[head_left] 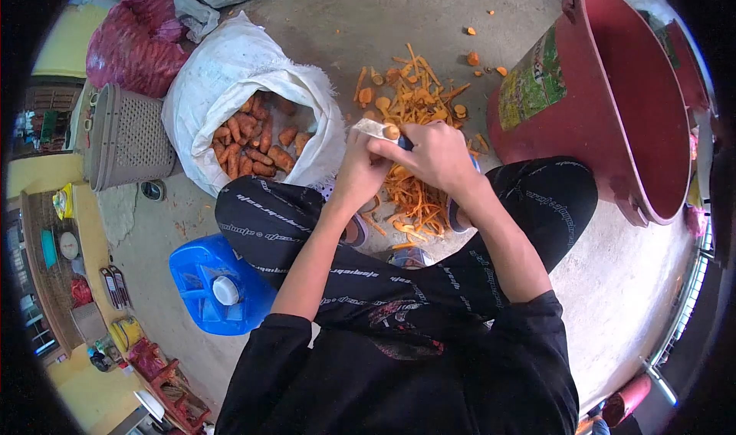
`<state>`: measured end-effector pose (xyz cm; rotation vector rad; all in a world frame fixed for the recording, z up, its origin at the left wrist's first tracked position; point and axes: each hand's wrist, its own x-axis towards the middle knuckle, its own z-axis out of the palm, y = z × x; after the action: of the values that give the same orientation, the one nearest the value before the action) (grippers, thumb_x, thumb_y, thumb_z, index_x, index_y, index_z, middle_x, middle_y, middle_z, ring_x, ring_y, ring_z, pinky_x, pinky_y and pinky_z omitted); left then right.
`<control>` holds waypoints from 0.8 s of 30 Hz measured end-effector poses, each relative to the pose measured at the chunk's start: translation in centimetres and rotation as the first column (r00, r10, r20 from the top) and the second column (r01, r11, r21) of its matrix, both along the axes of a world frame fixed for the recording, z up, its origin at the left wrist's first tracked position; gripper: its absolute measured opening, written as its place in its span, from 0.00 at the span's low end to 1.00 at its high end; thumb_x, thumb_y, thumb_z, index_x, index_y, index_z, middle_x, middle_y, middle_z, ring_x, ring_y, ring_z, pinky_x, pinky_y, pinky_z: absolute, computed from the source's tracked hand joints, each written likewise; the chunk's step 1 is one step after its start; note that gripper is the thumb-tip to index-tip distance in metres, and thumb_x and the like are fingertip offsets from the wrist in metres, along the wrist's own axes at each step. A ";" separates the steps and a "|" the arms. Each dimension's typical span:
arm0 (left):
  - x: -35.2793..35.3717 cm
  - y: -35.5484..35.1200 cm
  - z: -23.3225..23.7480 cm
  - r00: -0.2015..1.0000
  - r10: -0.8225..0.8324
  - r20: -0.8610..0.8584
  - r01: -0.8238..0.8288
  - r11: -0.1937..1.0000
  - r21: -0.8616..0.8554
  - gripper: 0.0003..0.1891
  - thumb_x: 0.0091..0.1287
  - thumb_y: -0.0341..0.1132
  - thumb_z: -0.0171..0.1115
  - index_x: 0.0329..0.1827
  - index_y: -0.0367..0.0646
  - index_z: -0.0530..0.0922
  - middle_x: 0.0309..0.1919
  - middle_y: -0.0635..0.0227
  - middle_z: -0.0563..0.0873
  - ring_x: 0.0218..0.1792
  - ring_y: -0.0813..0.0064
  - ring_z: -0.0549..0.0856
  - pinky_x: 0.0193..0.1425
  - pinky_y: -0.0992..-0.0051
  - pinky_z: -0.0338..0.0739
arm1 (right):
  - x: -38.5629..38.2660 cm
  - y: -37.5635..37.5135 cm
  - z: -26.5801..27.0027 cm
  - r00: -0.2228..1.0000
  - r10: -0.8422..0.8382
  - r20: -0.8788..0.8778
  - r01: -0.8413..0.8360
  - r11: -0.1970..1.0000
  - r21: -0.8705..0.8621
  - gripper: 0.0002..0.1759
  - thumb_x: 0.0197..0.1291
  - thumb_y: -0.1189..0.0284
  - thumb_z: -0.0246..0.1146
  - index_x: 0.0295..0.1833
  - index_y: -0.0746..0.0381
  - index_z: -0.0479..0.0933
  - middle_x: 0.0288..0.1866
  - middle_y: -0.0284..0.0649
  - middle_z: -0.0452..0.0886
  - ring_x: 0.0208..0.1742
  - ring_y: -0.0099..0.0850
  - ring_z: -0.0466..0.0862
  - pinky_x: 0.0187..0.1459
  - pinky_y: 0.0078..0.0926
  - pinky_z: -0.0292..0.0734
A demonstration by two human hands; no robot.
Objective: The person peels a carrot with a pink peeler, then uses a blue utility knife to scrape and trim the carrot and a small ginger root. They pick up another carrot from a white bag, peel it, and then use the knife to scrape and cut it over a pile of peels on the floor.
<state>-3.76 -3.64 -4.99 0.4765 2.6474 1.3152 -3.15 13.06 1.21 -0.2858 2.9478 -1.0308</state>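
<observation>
Right of the sack [230, 68], the left hand [366, 165] grips a round-ended, pale-orange carrot [392, 131]; the right hand's [442, 155] hold I cannot tell.

Here are two hands [441, 159], one heap of peelings [418, 101], one blue can [203, 308], one open white sack [222, 67], and many carrots [245, 126] inside (their exact number I cannot count).

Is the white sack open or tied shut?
Open: the white sack's mouth gapes wide, and carrots show inside.
</observation>
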 end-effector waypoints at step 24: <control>-4.5 0.2 -7.0 0.360 -0.066 0.931 -0.897 0.250 0.365 0.12 0.68 0.34 0.52 0.49 0.37 0.70 0.43 0.61 0.78 0.45 0.66 0.81 0.52 0.66 0.77 | -1.8 2.4 -27.4 0.630 -0.055 0.775 -0.216 0.945 0.244 0.25 0.56 0.50 0.58 0.43 0.62 0.80 0.40 0.50 0.83 0.45 0.46 0.82 0.46 0.42 0.75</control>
<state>-8.24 -3.48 -12.00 -0.9598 0.9746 2.2979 -4.98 15.45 -26.22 0.0437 2.1973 -0.4524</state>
